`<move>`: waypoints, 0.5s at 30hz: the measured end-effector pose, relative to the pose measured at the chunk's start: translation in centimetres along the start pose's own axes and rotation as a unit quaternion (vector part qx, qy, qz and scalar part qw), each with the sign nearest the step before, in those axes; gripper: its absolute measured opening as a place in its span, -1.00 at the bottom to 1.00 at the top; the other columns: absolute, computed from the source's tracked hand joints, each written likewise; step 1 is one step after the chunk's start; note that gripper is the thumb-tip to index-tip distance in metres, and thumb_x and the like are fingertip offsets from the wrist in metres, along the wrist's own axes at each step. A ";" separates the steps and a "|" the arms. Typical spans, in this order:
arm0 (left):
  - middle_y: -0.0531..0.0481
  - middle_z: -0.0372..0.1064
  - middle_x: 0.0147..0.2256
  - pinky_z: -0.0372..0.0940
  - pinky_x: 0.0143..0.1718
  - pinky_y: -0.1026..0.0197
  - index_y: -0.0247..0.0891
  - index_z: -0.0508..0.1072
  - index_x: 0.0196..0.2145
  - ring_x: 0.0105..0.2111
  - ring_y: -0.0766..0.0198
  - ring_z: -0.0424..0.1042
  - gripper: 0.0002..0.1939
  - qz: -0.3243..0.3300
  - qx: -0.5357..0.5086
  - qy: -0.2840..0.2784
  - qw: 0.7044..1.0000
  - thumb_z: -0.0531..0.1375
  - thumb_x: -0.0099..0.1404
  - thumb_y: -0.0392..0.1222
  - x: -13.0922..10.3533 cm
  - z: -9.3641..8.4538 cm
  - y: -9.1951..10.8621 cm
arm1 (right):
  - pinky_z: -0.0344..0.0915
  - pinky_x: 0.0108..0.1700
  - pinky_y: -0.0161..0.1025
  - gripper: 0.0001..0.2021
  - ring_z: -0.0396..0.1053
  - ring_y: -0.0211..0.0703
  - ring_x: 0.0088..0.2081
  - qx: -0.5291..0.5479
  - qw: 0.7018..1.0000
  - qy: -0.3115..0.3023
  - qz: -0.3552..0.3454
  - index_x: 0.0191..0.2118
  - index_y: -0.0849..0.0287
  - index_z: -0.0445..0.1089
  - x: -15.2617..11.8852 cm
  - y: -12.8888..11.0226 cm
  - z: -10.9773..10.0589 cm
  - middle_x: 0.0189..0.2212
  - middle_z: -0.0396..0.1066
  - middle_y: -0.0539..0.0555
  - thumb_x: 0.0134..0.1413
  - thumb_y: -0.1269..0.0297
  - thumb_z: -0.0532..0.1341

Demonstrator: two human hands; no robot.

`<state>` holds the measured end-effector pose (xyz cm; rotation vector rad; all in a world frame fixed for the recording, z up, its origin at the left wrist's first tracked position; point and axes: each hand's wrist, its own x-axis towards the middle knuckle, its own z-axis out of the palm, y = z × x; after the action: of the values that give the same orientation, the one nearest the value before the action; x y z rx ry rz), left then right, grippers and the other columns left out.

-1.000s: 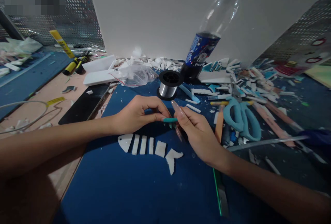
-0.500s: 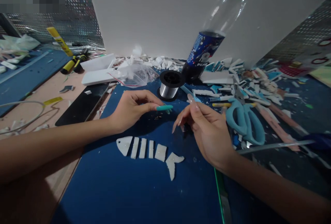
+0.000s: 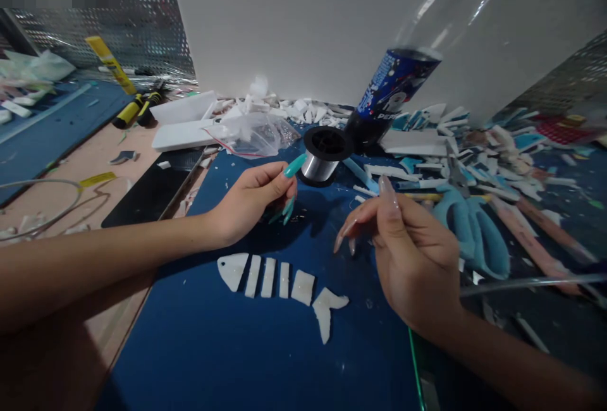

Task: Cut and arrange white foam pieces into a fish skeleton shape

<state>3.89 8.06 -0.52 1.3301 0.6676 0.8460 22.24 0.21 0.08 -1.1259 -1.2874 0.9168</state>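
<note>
My left hand [image 3: 263,199] is closed beside a black spool of clear line [image 3: 318,168], with the thumb on the curled index finger and long teal nails. My right hand [image 3: 410,253] is pinched closed on the right, thumb raised against the fingers. Any fine line in either hand is too thin to make out. Below the hands lie white fish-shaped pieces on a blue mat [image 3: 256,354]: a head piece with a small hole [image 3: 233,271], several narrow strips [image 3: 268,277], a squarish piece [image 3: 302,287] and a forked tail [image 3: 327,310].
A Pepsi bottle [image 3: 398,92] leans behind the spool. Blue-handled scissors [image 3: 474,227] and many scraps [image 3: 502,171] lie right. Back left are a plastic bag [image 3: 256,136], yellow-black pliers [image 3: 137,107], a yellow tube [image 3: 111,63] and a dark flat slab [image 3: 154,190].
My hands have moved farther apart, the right one going right. My left thumb has turned upward and the fingers curl lower. The whole view has shifted slightly; the fish pieces stay put.
</note>
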 end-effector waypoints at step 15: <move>0.12 0.08 -0.59 0.08 -0.53 0.35 -0.26 0.21 -0.54 -0.60 0.41 0.08 -0.65 -0.010 0.111 -0.097 0.989 -0.03 0.40 -0.14 -0.1 0.3 0.5 | 0.35 -0.45 -0.20 -0.65 0.38 -0.23 -0.52 -0.088 0.990 -0.106 -0.001 -0.47 0.05 0.41 0.1 -0.8 0.3 -0.53 0.41 0.01 0.31 0.15 0.04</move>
<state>4.00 7.80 -0.01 1.5810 0.6321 0.6290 21.90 0.11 0.90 -1.1866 -1.5673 0.9555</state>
